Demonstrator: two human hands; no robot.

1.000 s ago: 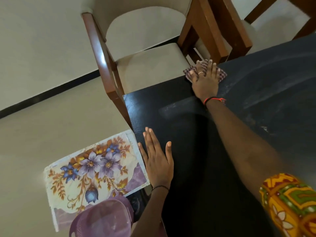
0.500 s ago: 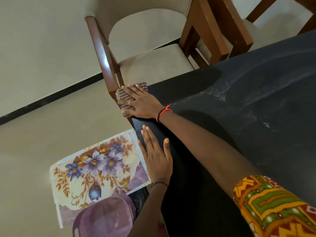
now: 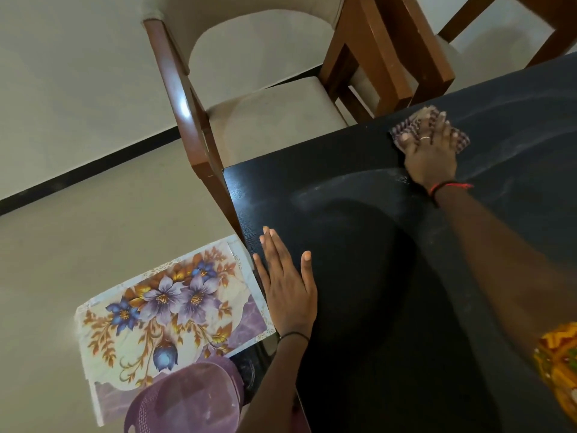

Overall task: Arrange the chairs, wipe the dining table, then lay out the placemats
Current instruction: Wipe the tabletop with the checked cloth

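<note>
The black dining table fills the right half of the view, with pale wipe streaks on it. My right hand presses flat on a checked purple cloth near the table's far edge. My left hand lies flat and open on the table's left edge, holding nothing. Flowered placemats lie below the table's left edge, beside my left hand. A wooden chair with a beige seat stands at the table's far corner.
A second wooden chair stands to the right of the first, close to the table's far edge. A purple perforated plastic item sits at the bottom, partly over the placemats. Beige floor with a black strip lies to the left.
My right hand swept the cloth from the far edge left to the table's corner, then back right along the far edge. My left hand stayed flat in place.
</note>
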